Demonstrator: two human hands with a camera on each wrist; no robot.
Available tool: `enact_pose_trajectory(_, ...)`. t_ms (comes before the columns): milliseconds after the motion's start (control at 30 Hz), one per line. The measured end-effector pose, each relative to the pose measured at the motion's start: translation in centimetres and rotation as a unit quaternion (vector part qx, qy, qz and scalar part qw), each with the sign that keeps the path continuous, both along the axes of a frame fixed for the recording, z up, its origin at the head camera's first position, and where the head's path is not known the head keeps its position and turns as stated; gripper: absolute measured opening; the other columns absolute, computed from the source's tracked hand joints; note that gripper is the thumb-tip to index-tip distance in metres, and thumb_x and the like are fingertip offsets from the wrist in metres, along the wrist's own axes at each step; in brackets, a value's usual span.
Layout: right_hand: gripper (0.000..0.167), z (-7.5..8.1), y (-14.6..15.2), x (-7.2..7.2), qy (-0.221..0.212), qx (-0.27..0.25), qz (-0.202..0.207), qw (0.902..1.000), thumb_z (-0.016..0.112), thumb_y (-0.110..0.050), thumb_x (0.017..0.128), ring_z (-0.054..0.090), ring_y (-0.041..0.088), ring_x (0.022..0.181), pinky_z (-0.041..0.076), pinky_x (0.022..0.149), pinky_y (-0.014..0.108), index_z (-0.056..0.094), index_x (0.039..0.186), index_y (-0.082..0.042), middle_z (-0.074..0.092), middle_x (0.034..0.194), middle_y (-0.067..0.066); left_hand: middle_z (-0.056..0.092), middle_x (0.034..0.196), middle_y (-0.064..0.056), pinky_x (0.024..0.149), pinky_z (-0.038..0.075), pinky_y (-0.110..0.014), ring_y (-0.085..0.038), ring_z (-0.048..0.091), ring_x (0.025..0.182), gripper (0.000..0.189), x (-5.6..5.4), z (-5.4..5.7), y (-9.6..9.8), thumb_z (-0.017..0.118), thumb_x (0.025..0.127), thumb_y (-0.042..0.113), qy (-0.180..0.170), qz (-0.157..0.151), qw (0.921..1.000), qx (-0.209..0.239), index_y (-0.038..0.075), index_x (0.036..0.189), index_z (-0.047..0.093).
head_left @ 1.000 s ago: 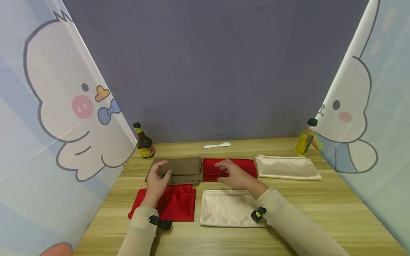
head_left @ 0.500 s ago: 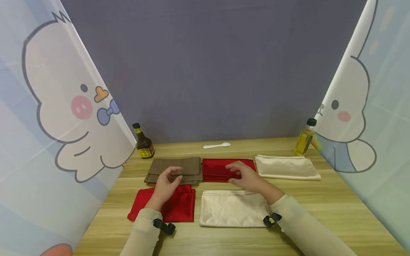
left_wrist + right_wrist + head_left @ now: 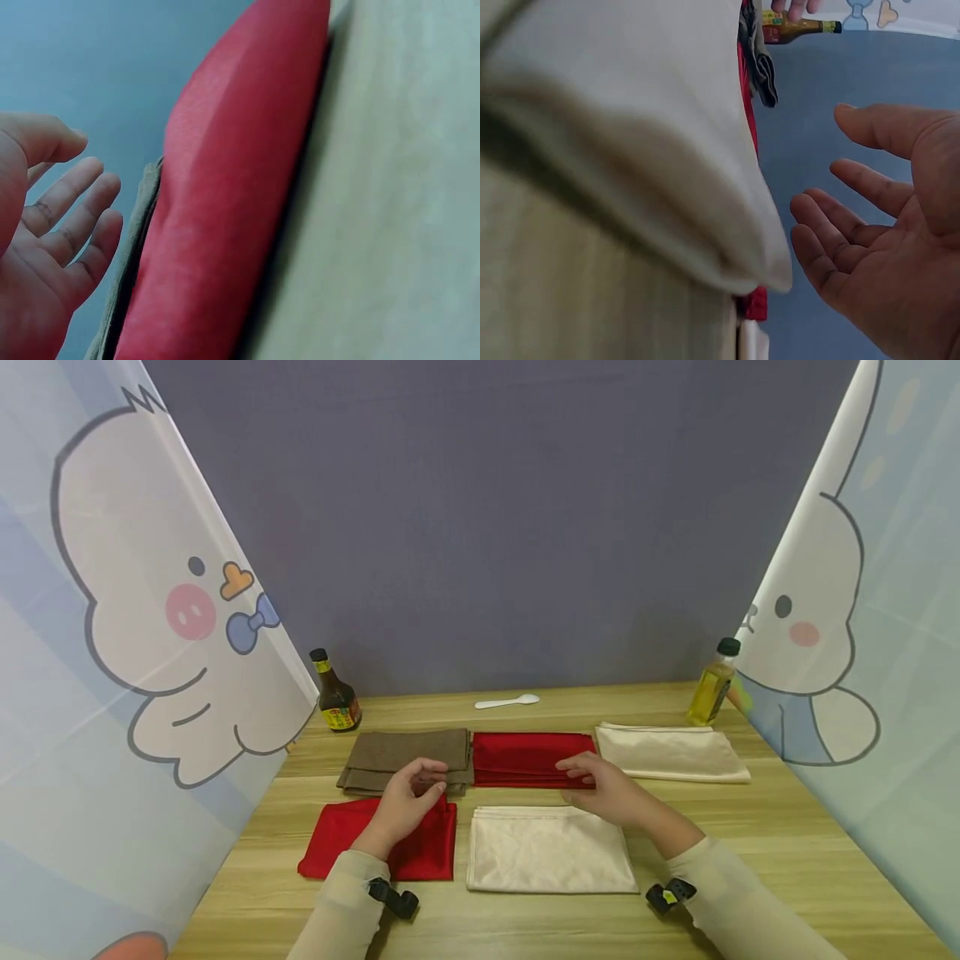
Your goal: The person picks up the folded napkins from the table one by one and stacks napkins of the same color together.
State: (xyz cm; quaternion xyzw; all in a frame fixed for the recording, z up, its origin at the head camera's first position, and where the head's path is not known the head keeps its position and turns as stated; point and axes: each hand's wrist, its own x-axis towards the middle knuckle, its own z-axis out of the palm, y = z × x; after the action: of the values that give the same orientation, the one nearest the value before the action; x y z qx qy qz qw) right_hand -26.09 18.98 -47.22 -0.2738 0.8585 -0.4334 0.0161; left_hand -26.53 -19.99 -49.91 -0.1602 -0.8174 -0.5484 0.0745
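Observation:
My left hand (image 3: 408, 802) hovers over the near red folded cloth (image 3: 345, 839), its fingers loosely bent and holding nothing. Just beyond its fingertips lies a brown folded cloth (image 3: 412, 750). Above the gap between the far red folded cloth (image 3: 525, 752) and the near cream folded cloth (image 3: 551, 856) is my right hand (image 3: 607, 789), relaxed and with nothing in it. In the right wrist view the fingers (image 3: 817, 255) are apart from the thumb, beside the near cream cloth. A second cream folded cloth (image 3: 671, 752) lies at the far right.
A dark sauce bottle (image 3: 339, 697) stands at the back left and an oil bottle (image 3: 712, 687) at the back right. Between them a white spoon (image 3: 507, 702) lies near the back edge of the wooden table (image 3: 795, 852). Printed curtains flank both sides.
Both hands have shifted rightward and nearer to the body. The left has come off the brown cloth to over the near red one. All the cloths stay where they were.

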Motion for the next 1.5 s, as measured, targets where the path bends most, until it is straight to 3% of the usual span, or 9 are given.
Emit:
enact_pose_trajectory(167, 0.048, -0.1, 1.2, 0.5, -0.016, -0.009, 0.000, 0.9998, 0.078, -0.010, 0.096, 0.059, 0.041, 0.124, 0.049, 0.102, 0.059, 0.061, 0.140, 0.001, 0.061, 0.136, 0.019, 0.074, 0.113, -0.014, 0.090, 0.054, -0.036, -0.028, 0.069, 0.108, 0.027, 0.1, -0.1, 0.3, 0.073, 0.097, 0.000, 0.009, -0.018, 0.9998, -0.007, 0.004, 0.124, 0.070)
enact_pose_trajectory(333, 0.045, -0.1, 2.0, 0.8, -0.012, -0.030, -0.006, 0.9995, 0.078, -0.005, 0.094, 0.062, 0.042, 0.119, 0.051, 0.099, 0.059, 0.063, 0.136, 0.001, 0.063, 0.135, 0.021, 0.072, 0.120, -0.014, 0.090, 0.055, -0.036, -0.028, 0.068, 0.111, 0.030, 0.4, -0.1, 0.7, 0.074, 0.097, 0.001, 0.021, -0.032, 0.9990, -0.023, 0.005, 0.126, 0.069)
enact_pose_trajectory(667, 0.041, -0.4, 4.4, 1.2, 0.007, -0.041, -0.010, 0.9991, 0.078, -0.009, 0.096, 0.066, 0.044, 0.113, 0.058, 0.090, 0.043, 0.065, 0.133, 0.003, 0.067, 0.127, 0.022, 0.070, 0.124, -0.004, 0.093, 0.053, -0.041, -0.023, 0.066, 0.115, 0.032, 0.5, -0.4, 1.6, 0.076, 0.096, 0.004, 0.032, -0.037, 0.9954, -0.082, 0.011, 0.126, 0.069)
enact_pose_trajectory(933, 0.042, -0.8, 5.9, 1.2, -0.038, -0.041, 0.003, 0.9984, 0.074, -0.014, 0.100, 0.063, 0.045, 0.118, 0.056, 0.092, 0.036, 0.063, 0.136, 0.004, 0.065, 0.131, 0.024, 0.069, 0.124, -0.007, 0.094, 0.052, -0.043, -0.024, 0.065, 0.116, 0.033, 0.7, -0.5, 1.9, 0.076, 0.097, 0.008, 0.037, -0.045, 0.9919, -0.113, 0.009, 0.128, 0.068)
enact_pose_trajectory(1267, 0.040, -1.3, 6.2, 1.1, -0.042, -0.021, -0.016, 0.9988, 0.076, -0.016, 0.098, 0.065, 0.043, 0.114, 0.056, 0.090, 0.032, 0.065, 0.132, 0.003, 0.065, 0.129, 0.023, 0.069, 0.125, -0.006, 0.092, 0.052, -0.041, -0.021, 0.064, 0.115, 0.033, 1.0, -0.7, 2.1, 0.075, 0.098, 0.010, 0.024, -0.055, 0.9908, -0.121, 0.011, 0.131, 0.067)
enact_pose_trajectory(1500, 0.041, -1.4, 6.4, 1.2, -0.041, -0.015, -0.004, 0.9991, 0.076, -0.015, 0.099, 0.067, 0.041, 0.111, 0.057, 0.087, 0.032, 0.063, 0.132, 0.005, 0.065, 0.127, 0.023, 0.069, 0.125, -0.006, 0.094, 0.052, -0.040, -0.022, 0.065, 0.116, 0.034, 1.0, -0.8, 2.1, 0.076, 0.097, 0.009, 0.015, -0.059, 0.9907, -0.122, 0.011, 0.130, 0.067)
